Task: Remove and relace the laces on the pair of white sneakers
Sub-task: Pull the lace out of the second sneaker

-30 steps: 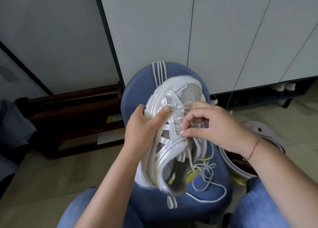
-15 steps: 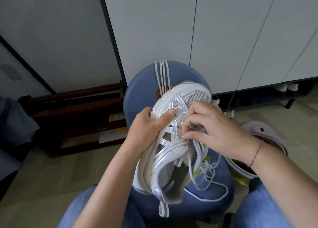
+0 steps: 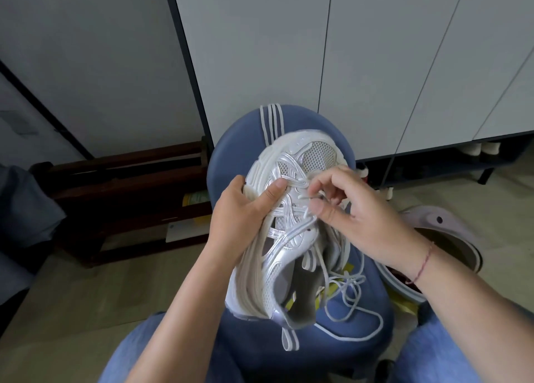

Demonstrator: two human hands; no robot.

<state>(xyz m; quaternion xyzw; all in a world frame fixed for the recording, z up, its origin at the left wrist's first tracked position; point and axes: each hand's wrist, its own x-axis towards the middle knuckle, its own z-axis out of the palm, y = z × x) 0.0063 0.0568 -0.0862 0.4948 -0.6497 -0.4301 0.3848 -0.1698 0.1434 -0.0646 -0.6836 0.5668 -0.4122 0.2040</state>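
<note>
A white and silver sneaker (image 3: 289,238) is held over a blue stool (image 3: 237,157), toe pointing away from me. My left hand (image 3: 245,212) grips its left side, thumb pressed on the upper near the eyelets. My right hand (image 3: 352,209) hovers over the lace area and pinches a white lace tip between thumb and fingers. The loose white lace (image 3: 346,299) trails from the tongue and lies in loops on the stool seat. Only one sneaker of the pair shows.
White cabinet doors (image 3: 375,65) stand behind the stool. A dark wooden rack (image 3: 124,186) sits low at the left. A round pale basin (image 3: 450,238) is on the floor at the right. My knees in blue jeans (image 3: 450,353) frame the stool.
My right hand has lifted slightly off the eyelets and opened its fingers a little, drawing a lace tip out. The sneaker stays in my left hand's grip.
</note>
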